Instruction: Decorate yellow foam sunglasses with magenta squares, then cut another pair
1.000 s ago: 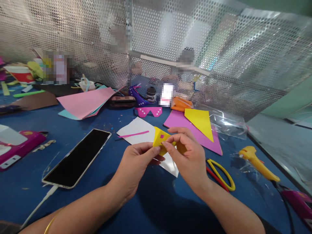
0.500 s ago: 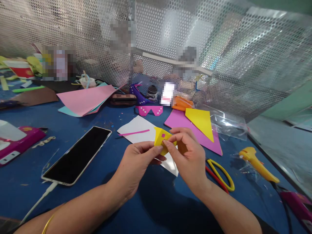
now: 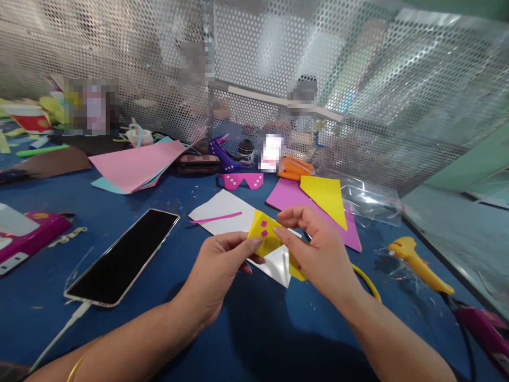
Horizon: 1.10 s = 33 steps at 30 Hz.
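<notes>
Blue table (image 3: 254, 329) before perforated screen (image 3: 246, 48)

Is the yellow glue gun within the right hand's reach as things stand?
Probably yes: nothing tall stands between the right hand and the yellow glue gun, though that hand is busy at the yellow cutout.

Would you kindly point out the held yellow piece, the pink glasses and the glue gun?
Held yellow piece (image 3: 270, 242): head view, bare face below squares.
Pink glasses (image 3: 243, 177): head view, the bridge.
Glue gun (image 3: 422, 269): head view, the handle.
</notes>
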Each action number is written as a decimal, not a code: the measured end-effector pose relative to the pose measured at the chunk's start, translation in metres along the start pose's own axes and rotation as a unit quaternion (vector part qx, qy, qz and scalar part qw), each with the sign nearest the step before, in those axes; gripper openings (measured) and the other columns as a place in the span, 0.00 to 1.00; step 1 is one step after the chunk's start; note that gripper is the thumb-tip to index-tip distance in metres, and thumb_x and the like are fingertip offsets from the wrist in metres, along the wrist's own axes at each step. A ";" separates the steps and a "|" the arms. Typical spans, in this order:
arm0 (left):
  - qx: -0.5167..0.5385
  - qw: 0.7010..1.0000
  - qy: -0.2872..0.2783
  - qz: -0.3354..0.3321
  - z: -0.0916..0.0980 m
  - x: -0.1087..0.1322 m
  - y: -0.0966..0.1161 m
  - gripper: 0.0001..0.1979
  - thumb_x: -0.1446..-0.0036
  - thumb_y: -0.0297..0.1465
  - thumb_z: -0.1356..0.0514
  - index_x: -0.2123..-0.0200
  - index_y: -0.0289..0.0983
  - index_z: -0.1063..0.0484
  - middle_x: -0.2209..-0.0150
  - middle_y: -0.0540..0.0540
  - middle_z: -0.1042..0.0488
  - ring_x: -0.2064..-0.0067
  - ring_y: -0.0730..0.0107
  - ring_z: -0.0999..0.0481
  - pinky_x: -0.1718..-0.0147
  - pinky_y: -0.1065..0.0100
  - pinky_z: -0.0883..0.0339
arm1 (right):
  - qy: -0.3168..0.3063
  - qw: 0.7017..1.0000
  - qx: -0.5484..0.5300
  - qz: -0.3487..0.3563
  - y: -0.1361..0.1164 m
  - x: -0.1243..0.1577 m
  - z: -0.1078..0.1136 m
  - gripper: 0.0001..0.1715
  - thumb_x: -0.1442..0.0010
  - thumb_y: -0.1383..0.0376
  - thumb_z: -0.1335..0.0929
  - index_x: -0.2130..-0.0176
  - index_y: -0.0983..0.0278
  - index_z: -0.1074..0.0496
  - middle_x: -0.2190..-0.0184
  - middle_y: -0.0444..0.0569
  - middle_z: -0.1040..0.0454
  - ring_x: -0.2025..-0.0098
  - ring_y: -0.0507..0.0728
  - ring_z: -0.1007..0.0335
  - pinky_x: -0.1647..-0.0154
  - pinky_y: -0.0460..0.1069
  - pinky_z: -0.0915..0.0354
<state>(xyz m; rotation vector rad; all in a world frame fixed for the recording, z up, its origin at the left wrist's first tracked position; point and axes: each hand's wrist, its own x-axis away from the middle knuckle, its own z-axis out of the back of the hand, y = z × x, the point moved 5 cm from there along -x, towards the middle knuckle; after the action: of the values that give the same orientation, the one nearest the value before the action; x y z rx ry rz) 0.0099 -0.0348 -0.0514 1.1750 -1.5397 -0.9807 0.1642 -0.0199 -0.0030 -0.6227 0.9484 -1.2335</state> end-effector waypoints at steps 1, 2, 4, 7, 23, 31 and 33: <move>-0.001 1.000 0.000 0.002 0.000 0.000 -0.001 0.12 0.50 0.40 0.33 0.71 0.36 0.18 0.75 0.46 0.23 0.72 0.72 0.30 0.75 0.73 0.40 | -0.021 0.999 -0.008 -0.023 0.001 -0.001 -0.001 0.10 0.42 0.59 0.31 0.60 0.61 0.30 0.65 0.48 0.23 0.63 0.56 0.26 0.70 0.49 0.29; -0.003 1.000 0.000 0.003 0.001 0.000 -0.001 0.12 0.50 0.40 0.32 0.72 0.36 0.18 0.76 0.47 0.23 0.72 0.73 0.31 0.75 0.74 0.41 | -0.037 0.998 -0.015 -0.042 0.003 -0.002 -0.001 0.11 0.42 0.58 0.31 0.61 0.61 0.29 0.66 0.48 0.23 0.66 0.55 0.27 0.74 0.48 0.31; -0.004 1.000 -0.001 -0.003 0.001 -0.001 -0.001 0.12 0.51 0.40 0.32 0.74 0.37 0.18 0.78 0.49 0.25 0.74 0.75 0.33 0.76 0.74 0.43 | -0.048 0.996 -0.024 -0.066 0.005 -0.002 -0.002 0.12 0.43 0.58 0.31 0.60 0.62 0.30 0.67 0.47 0.23 0.74 0.52 0.31 0.79 0.46 0.35; 0.013 1.000 0.004 -0.020 0.001 -0.002 0.000 0.11 0.54 0.39 0.29 0.76 0.38 0.19 0.79 0.51 0.27 0.75 0.78 0.36 0.75 0.76 0.43 | -0.052 0.995 -0.036 -0.078 0.006 0.000 -0.005 0.13 0.44 0.57 0.31 0.60 0.62 0.30 0.69 0.45 0.24 0.80 0.48 0.37 0.82 0.45 0.37; 0.052 0.999 0.015 0.002 0.000 -0.001 -0.002 0.12 0.56 0.39 0.27 0.76 0.37 0.20 0.74 0.50 0.23 0.69 0.74 0.31 0.68 0.75 0.38 | -0.062 0.994 -0.016 -0.092 0.005 0.003 -0.006 0.11 0.44 0.59 0.30 0.60 0.60 0.29 0.71 0.42 0.24 0.75 0.51 0.31 0.77 0.46 0.33; 0.056 0.998 0.007 0.009 -0.001 -0.003 -0.004 0.09 0.53 0.36 0.30 0.74 0.37 0.19 0.72 0.48 0.22 0.67 0.72 0.29 0.66 0.74 0.38 | -0.057 0.995 -0.030 -0.081 0.007 0.002 -0.004 0.11 0.44 0.59 0.30 0.62 0.61 0.29 0.71 0.44 0.23 0.69 0.54 0.26 0.70 0.48 0.32; 0.059 0.998 0.004 0.009 -0.002 -0.002 -0.003 0.08 0.53 0.36 0.29 0.73 0.37 0.19 0.72 0.48 0.22 0.67 0.72 0.28 0.65 0.73 0.37 | -0.061 0.994 -0.030 -0.083 0.007 0.003 -0.005 0.11 0.44 0.59 0.30 0.61 0.61 0.29 0.71 0.45 0.23 0.69 0.54 0.26 0.69 0.49 0.32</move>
<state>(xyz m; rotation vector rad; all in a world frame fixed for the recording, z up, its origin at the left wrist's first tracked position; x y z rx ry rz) 0.0126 -0.0336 -0.0544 1.2430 -1.6176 -0.8818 0.1635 -0.0201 -0.0119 -0.8289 0.8478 -1.3024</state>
